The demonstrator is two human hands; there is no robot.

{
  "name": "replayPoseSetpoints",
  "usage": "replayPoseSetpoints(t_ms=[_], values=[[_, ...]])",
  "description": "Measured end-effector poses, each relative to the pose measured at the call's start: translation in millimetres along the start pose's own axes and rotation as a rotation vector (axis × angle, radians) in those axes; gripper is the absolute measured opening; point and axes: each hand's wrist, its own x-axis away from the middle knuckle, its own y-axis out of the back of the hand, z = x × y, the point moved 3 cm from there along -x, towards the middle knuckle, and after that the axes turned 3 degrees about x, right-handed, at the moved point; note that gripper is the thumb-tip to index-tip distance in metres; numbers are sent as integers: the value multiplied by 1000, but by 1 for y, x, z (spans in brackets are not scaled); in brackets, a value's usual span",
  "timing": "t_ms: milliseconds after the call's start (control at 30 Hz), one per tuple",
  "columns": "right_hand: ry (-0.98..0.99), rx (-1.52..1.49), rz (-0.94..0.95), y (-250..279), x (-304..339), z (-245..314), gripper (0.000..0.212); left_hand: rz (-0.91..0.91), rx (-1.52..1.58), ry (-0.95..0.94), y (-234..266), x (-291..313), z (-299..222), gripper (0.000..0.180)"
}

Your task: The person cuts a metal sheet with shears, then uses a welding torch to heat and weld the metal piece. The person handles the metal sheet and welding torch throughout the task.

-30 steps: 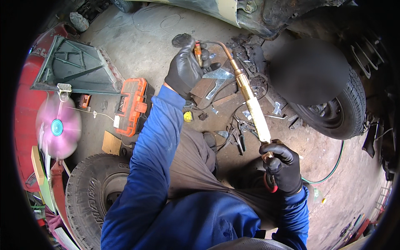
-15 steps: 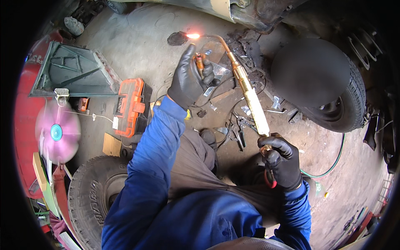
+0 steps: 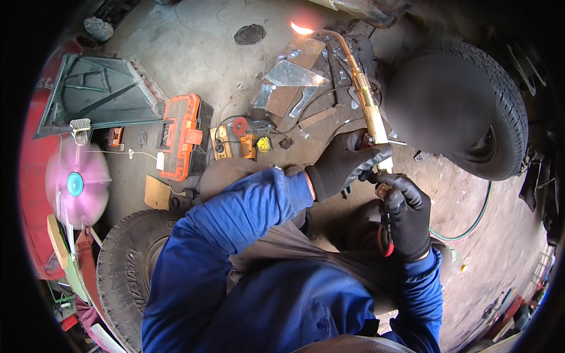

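My right hand (image 3: 406, 215), in a black glove, is wrapped round the lower end of a brass gas torch (image 3: 369, 109). The torch points up and away, and its bent thin neck ends in an orange flame (image 3: 302, 28). My left hand (image 3: 347, 162), also gloved, is curled against the torch handle just above my right hand, with finger and thumb by the valve end. A small reddish piece, seemingly the lighter (image 3: 371, 140), shows between the left fingers; most of it is hidden. Red and dark hoses (image 3: 385, 242) hang below my right hand.
Cut sheet metal pieces (image 3: 294, 73) lie ahead on the floor. An orange toolbox (image 3: 181, 138), an angle grinder (image 3: 247, 144) and a spinning pink fan (image 3: 75, 183) are at left. Tyres stand at lower left (image 3: 126, 259) and right (image 3: 511, 117), the latter partly covered by a dark blur.
My left hand has come down from beside the flame to the torch handle. The torch has shifted slightly right and its flame has moved farther away; the view has shifted too.
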Motion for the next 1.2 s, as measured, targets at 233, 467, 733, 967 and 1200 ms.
replayPoseSetpoints(t_ms=[233, 467, 733, 967, 1200], values=[[-5, 3, 0, -4, -10, -2, 50, 8, 33, 3, 3, -2, 0, 31], [-132, -73, -2, -7, -14, -1, 42, -52, -19, -15, 10, -3, -1, 30], [-59, 9, 21, -6, -14, -1, 42, -79, -53, -46, 8, 1, -2, 25], [-119, -29, 18, -3, -9, 3, 45, -81, -101, -86, -1, 2, -4, 23], [-156, -210, -167, -4, -6, 2, 41, -99, -22, -139, -7, 5, -9, 25]])
